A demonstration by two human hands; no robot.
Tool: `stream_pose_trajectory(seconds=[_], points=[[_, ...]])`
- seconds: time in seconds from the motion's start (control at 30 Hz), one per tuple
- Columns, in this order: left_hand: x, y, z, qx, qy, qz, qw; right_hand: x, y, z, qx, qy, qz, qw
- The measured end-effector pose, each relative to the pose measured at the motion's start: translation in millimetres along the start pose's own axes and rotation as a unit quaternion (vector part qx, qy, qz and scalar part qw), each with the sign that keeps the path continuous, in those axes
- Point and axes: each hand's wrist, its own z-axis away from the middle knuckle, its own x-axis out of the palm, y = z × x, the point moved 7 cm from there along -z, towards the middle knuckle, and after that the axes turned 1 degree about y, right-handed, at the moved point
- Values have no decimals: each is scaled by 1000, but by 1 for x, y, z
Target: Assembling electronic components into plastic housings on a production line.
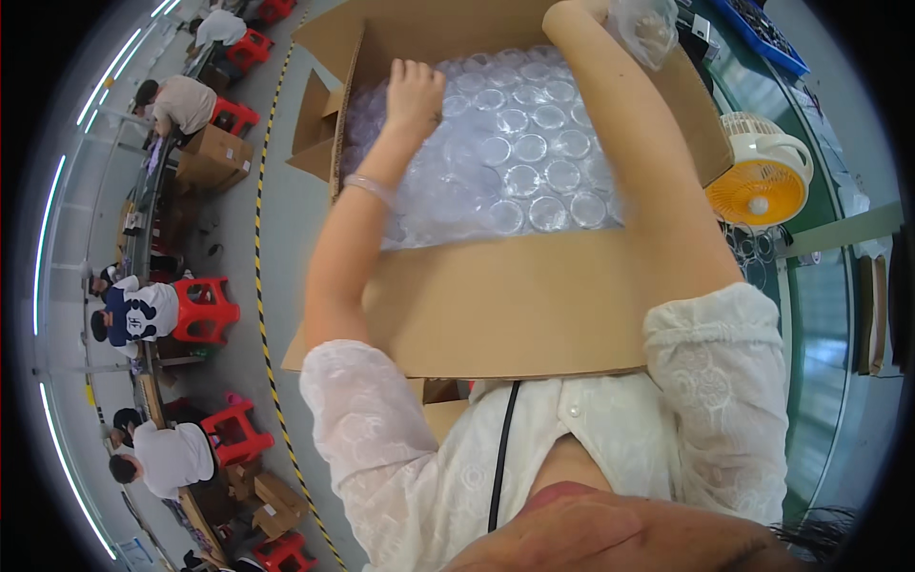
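Note:
A large open cardboard box (505, 305) stands right in front of me. Rows of clear round plastic containers (531, 148) fill it, and a loose sheet of clear plastic film (443, 186) covers their left part. My left hand (415, 98) is over the box's left side, its fingers curled downward; whatever they grip is hidden. At the top edge of the picture, my right hand (579, 11) reaches past the far right of the box and is partly cut off. Beside its fingers hangs a crumpled clear plastic bag (645, 30), which it seems to hold.
A white and orange fan (760, 181) stands right of the box, on a green worktop (820, 353). A blue tray (762, 33) lies at the far right. Across a yellow-black floor line (259, 238), several people sit at benches on red stools (205, 310), with cardboard boxes (214, 157) nearby.

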Motion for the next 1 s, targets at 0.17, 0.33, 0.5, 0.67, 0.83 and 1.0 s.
stream_pose_trajectory(seconds=[0.17, 0.33, 0.5, 0.67, 0.83, 1.0], points=[[-7, -23, 27, -86, 102, 31, 991, -11, -22, 10, 69, 179, -66, 979], [28, -137, 95, -199, -68, -163, 964, 78, 23, 5, 200, -146, 272, 930], [30, -168, 123, -222, -139, -148, 954, 98, 38, 13, 174, -131, 258, 941], [51, -176, 135, -286, -232, -110, 923, 83, 24, 15, 163, -77, 256, 950], [25, -146, 102, -244, -48, -42, 968, 45, -7, 19, 128, -101, 171, 972], [-13, -113, 68, -197, 102, 79, 972, 63, 6, 16, 108, -124, 62, 984]])
